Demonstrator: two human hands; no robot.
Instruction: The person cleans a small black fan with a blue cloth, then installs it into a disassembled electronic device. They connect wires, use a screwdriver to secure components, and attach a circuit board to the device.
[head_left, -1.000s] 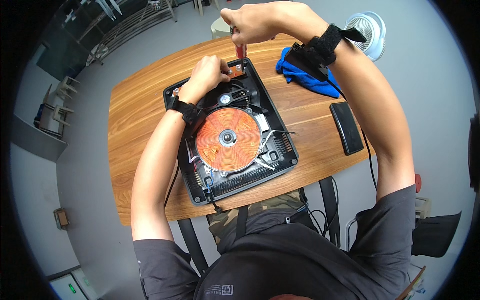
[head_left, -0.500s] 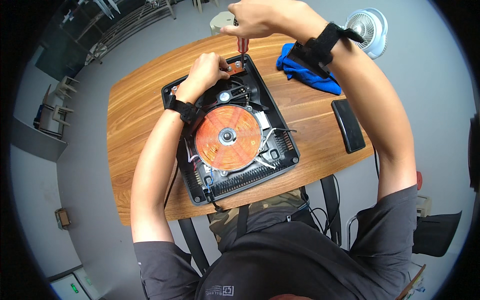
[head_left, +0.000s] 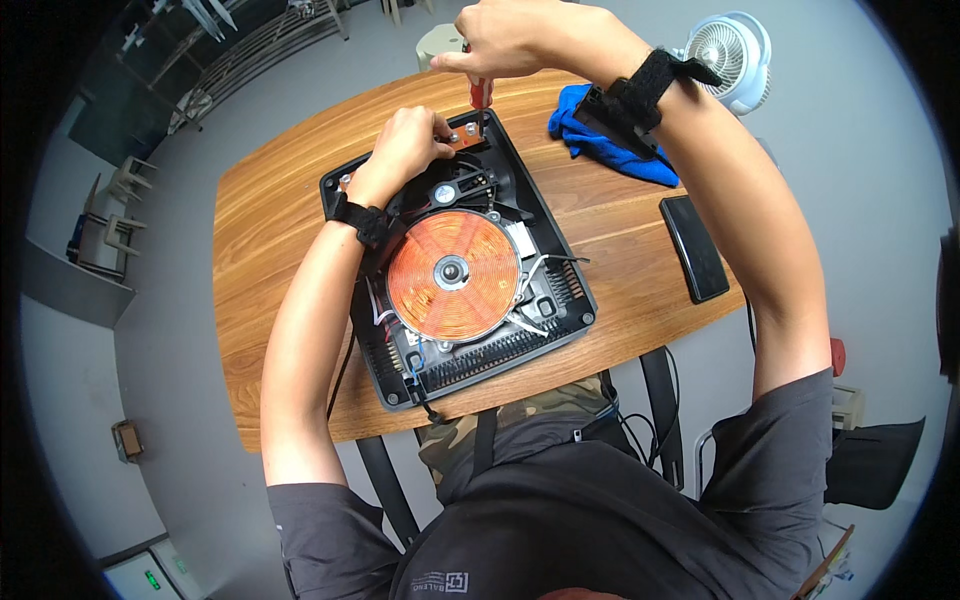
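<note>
An opened induction cooker [head_left: 583, 322] lies on the table, its black shell holding a round copper coil [head_left: 420, 275] and a small fan [head_left: 446, 194]. My right hand [head_left: 510, 40] is closed round the red-and-white handle of a screwdriver [head_left: 481, 94], which stands upright. Its tip meets the far right corner of the shell, at the end of a narrow brown circuit board [head_left: 466, 135]. My left hand [head_left: 408, 142] covers the middle of that board, with thumb and curled fingers closed on it. Part of the grip is hidden behind the hand.
A blue cloth [head_left: 610, 145] and a black phone [head_left: 695, 250] lie on the wooden table [head_left: 270, 250] right of the cooker. Loose white wires stick out beside the coil. Beyond the table are a white fan [head_left: 728, 62] and a pale stool [head_left: 436, 45].
My right thumb reaches out slightly farther from the screwdriver handle. The screwdriver stays at the same corner, and my left hand keeps its place on the board. The view has shifted slightly.
</note>
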